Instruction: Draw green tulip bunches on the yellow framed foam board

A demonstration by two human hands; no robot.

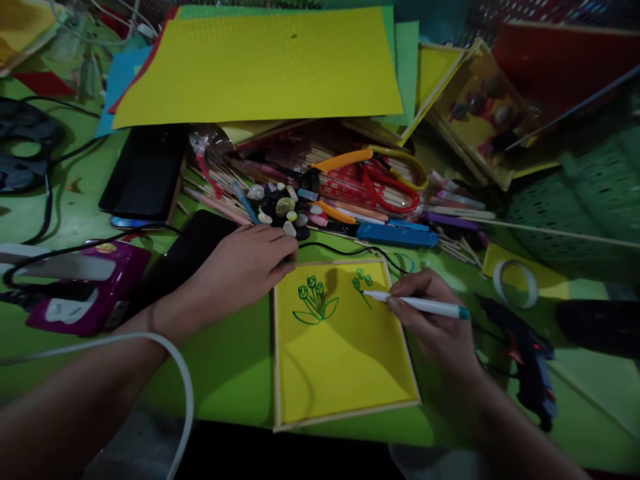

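A yellow panel with a thin wooden frame (pixel 345 360) lies on the green table in front of me. At its upper left corner rests my left hand (pixel 245 263), fingers curled together and the thumb against the frame's edge; the fingertips are partly hidden. My right hand (pixel 435 313) is closed around a white marker (pixel 425 306) with a green end. The marker's tip touches the panel at a small green flower drawing (pixel 363 283) near the upper right. To the left of it is a larger green drawing of flowers with leaves (pixel 314 303).
Beyond the panel lie pebbles (pixel 280 207), scissors (pixel 390 190), a blue cutter (pixel 397 235) and sticks. Yellow sheets (pixel 260 67) stand behind. A glue gun (pixel 525 360) and tape roll (pixel 515 283) are right; a purple power strip (pixel 90 287) and phone (pixel 145 173) left.
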